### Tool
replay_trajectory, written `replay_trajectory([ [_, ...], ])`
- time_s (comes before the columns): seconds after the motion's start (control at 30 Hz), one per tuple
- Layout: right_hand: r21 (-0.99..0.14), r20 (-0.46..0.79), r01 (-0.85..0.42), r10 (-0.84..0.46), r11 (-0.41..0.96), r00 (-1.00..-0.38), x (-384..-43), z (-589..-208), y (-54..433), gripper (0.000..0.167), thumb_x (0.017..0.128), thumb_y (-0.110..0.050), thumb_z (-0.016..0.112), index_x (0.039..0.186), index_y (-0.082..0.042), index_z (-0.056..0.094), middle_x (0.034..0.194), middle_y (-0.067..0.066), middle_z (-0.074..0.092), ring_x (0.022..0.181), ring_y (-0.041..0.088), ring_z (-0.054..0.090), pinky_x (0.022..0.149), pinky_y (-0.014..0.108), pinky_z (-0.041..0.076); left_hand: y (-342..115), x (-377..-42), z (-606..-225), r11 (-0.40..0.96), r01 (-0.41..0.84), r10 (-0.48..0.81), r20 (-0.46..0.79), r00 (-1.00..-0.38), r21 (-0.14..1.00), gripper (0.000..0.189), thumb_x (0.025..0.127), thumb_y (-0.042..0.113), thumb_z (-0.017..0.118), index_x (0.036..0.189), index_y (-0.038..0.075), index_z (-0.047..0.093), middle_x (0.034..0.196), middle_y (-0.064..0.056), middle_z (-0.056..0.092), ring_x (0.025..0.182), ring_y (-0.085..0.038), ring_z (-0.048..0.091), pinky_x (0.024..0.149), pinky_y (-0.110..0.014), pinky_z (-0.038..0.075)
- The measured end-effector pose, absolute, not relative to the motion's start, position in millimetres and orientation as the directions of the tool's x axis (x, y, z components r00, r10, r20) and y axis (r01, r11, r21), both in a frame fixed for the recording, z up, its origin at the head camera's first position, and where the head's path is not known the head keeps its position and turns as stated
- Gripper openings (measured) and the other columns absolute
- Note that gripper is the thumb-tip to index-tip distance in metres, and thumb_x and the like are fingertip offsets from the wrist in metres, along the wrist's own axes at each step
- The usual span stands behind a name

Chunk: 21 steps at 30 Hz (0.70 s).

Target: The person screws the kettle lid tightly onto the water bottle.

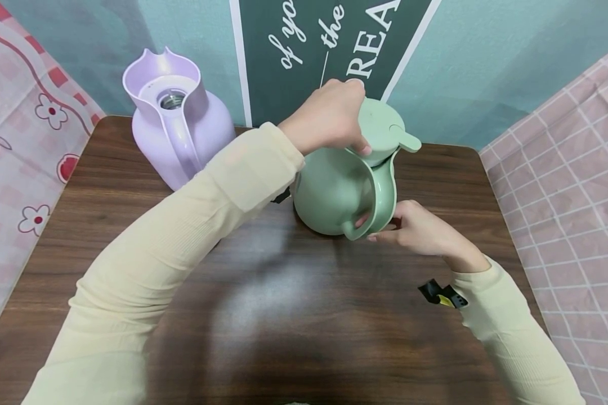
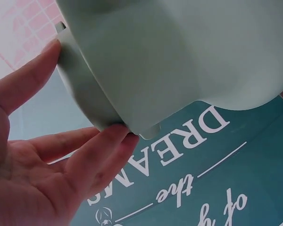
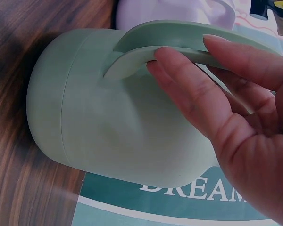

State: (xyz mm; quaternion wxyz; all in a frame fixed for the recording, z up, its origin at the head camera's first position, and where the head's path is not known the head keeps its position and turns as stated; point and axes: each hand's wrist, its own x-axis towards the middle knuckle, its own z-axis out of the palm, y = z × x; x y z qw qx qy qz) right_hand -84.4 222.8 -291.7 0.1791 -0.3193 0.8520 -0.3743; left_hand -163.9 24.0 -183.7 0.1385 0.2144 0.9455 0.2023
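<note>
A pale green thermos jug (image 1: 324, 194) stands on the wooden table near the back wall, its handle (image 1: 380, 197) toward the front right. On its mouth is a round green lid (image 1: 382, 126) with a tab pointing right; I cannot tell how tightly it sits. My left hand (image 1: 331, 121) holds the lid from its left side, thumb in front; the left wrist view shows thumb and fingers (image 2: 92, 160) at its edge. Low on the handle is my right hand (image 1: 418, 228), its fingers (image 3: 184, 80) curled around it with the thumb on the other side.
To the left stands a lilac jug (image 1: 208, 121) without a lid, its threaded mouth exposed. Behind the green jug, a dark green panel with white lettering (image 1: 304, 45) covers part of the back wall. Patterned pink coverings line both sides of the table (image 1: 284, 337).
</note>
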Motion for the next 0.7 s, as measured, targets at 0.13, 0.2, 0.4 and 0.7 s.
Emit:
replay_trajectory([
  [0.13,-0.748,-0.067,-0.413,-0.679,0.519,-0.731,-84.2,-291.4,223.0,0.022,0.079,0.001,0.068,0.097,-0.011,0.069,0.092,-0.006,0.067,0.080,0.008,0.061,0.069,0.025,0.048,23.7,-165.6,-183.9,0.825,0.380,0.482,-0.171,-0.859,0.418,0.051,0.073,0.033,0.075,0.108,0.007,0.050,0.102,-0.003,0.050,0.090,-0.018,0.048,0.074,-0.027,0.040],
  [0.2,-0.747,-0.069,-0.413,-0.678,0.521,-0.732,-84.0,-291.3,223.3,0.022,0.079,0.001,0.068,0.098,-0.011,0.069,0.092,-0.006,0.067,0.081,0.008,0.061,0.069,0.025,0.047,23.0,-166.1,-183.6,0.822,0.403,0.500,-0.174,-0.848,0.402,0.047,0.075,0.032,0.074,0.106,0.007,0.050,0.103,-0.003,0.047,0.092,-0.018,0.046,0.076,-0.027,0.039],
  [0.4,-0.748,-0.069,-0.415,-0.683,0.517,-0.727,-84.3,-291.0,223.2,0.021,0.079,0.000,0.068,0.098,-0.011,0.068,0.093,-0.006,0.067,0.080,0.008,0.061,0.068,0.025,0.047,19.5,-167.8,-182.6,0.799,0.427,0.544,-0.207,-0.813,0.423,0.044,0.080,0.026,0.069,0.115,0.006,0.052,0.110,-0.004,0.043,0.098,-0.019,0.044,0.081,-0.028,0.037],
  [0.7,-0.747,-0.084,-0.399,-0.671,0.532,-0.736,-83.8,-290.1,221.7,0.022,0.079,0.001,0.068,0.098,-0.010,0.069,0.093,-0.004,0.067,0.082,0.008,0.061,0.069,0.026,0.048,21.4,-164.2,-184.0,0.807,0.398,0.505,-0.159,-0.848,0.437,0.045,0.075,0.032,0.073,0.106,0.007,0.053,0.103,-0.002,0.046,0.092,-0.017,0.045,0.077,-0.028,0.039],
])
